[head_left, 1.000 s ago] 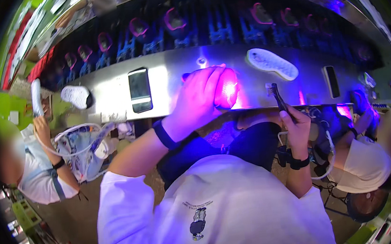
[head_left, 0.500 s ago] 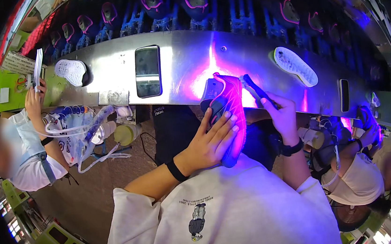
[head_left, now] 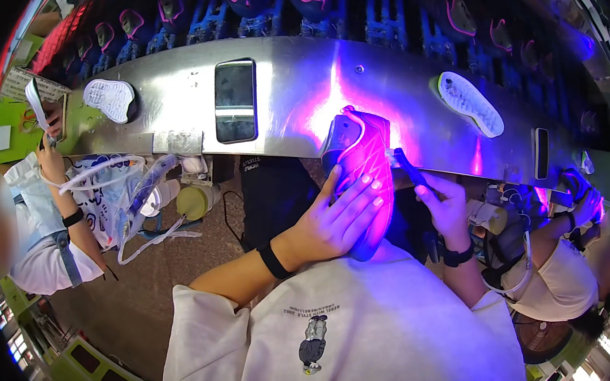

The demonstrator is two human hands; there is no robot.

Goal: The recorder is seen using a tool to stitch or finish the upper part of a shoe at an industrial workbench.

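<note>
Pink-lit shoe, my left hand clamped round it; brush, pinched in my right hand, shifted down its side, apparently mid-stroke.

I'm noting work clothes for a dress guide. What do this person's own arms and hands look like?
The left hand is ungloved, with a slim black wristband; the right hand is ungloved too, with a dark band whose details are unclear. Both sleeves are short and white.
</note>
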